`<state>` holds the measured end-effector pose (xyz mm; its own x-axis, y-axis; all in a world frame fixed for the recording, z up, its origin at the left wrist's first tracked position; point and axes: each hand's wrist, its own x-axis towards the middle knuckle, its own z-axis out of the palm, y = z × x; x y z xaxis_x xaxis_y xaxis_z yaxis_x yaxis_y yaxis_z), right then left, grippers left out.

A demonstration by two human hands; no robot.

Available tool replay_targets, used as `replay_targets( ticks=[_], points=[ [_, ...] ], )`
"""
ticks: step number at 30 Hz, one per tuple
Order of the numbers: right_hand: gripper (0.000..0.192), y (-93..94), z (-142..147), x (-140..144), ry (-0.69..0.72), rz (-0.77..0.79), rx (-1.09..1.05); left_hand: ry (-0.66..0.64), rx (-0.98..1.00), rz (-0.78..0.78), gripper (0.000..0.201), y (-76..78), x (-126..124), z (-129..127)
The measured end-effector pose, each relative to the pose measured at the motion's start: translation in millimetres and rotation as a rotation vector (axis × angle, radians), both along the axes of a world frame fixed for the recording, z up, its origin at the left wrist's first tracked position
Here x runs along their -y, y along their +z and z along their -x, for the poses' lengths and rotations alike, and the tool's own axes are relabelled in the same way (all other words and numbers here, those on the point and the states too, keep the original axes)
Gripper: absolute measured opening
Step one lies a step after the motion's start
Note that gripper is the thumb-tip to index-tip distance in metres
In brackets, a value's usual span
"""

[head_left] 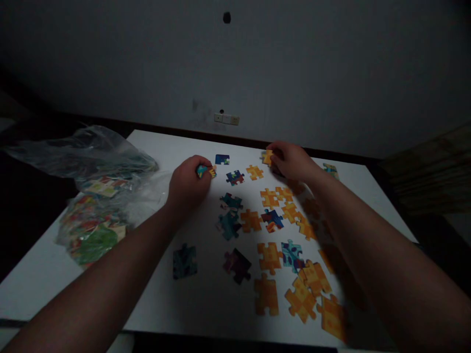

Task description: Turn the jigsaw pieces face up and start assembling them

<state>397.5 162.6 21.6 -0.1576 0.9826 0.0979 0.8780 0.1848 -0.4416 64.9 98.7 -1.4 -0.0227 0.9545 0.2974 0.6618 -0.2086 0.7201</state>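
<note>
Left hand (190,182) pinches a teal-and-yellow cardboard jigsaw piece (203,170); right hand (290,161) grasps an orange-yellow knobbed piece (267,157). Risk: right forearm (371,230), if lowered, could displace loose orange-yellow pieces (301,298).

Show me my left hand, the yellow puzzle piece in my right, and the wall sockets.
Left hand (190,180), head view: back of the hand.
Held yellow puzzle piece (267,157), head view: its exposed face.
Wall sockets (226,119), head view: middle panel.

Left fingers (200,160) partly hide a turquoise-and-yellow puzzle piece (212,172).
</note>
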Motion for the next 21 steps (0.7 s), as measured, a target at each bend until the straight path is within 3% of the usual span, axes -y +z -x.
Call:
replay_targets(
  ticks=[4, 8, 15, 18, 21],
  points=[
    [0.036, -11.6, -9, -16, 0.0, 0.044, 0.128, -0.023, 0.003, 0.032, 0.013, -2.3, 0, 0],
    [0.032, -10.6, -13, -9, 0.151, 0.067, 0.2, -0.022, 0.016, 0.049, 0.014, -4.5, -2, 0],
    [0.046, 10.1, -2, 55, 0.248, -0.09, 0.341, -0.009, 0.009, 0.08, 0.019, -7.7, -6, 1],
    [0.052, 5.0, -2, 84, 0.27, -0.051, 0.363, -0.02, 0.014, 0.073, 0.017, -9.2, -6, 1],
    [0.056, -5.5, -5, 95, 0.243, -0.035, 0.388, -0.02, 0.017, 0.076, 0.017, -9.8, -6, 1]
  ],
)
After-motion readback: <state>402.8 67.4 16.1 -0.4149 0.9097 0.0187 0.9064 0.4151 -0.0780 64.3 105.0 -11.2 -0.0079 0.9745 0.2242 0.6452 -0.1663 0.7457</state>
